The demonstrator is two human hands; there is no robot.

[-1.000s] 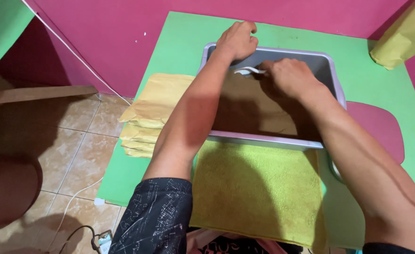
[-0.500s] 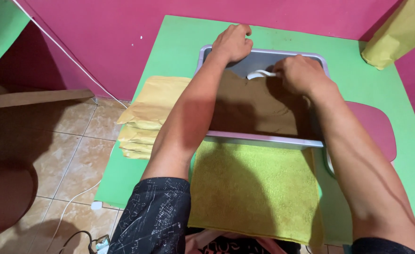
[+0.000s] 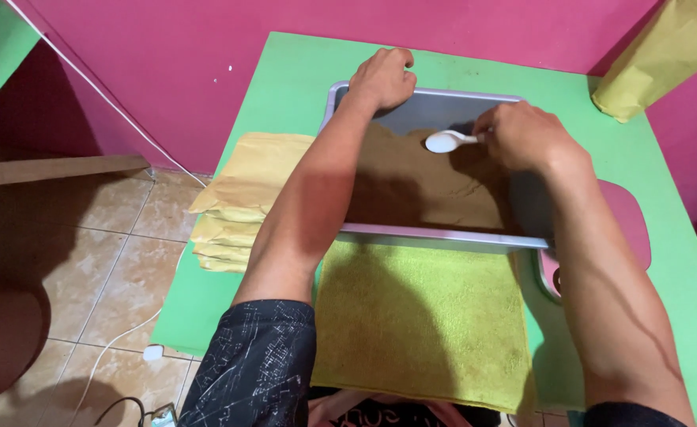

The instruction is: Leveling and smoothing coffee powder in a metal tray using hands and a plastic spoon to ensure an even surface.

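right hand with white spoon (over brown powder)

The spoon handle is hidden inside the right hand. The left arm covers part of the tray (its near-left corner). The paper bag is cut off at the top edge.

spoon bowl now visible, right hand drawn rightward

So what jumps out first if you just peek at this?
The metal tray of brown powder mid-table. The right hand holds a white spoon over the powder; the left hand grips the tray's far corner. A yellow towel lies just in front.
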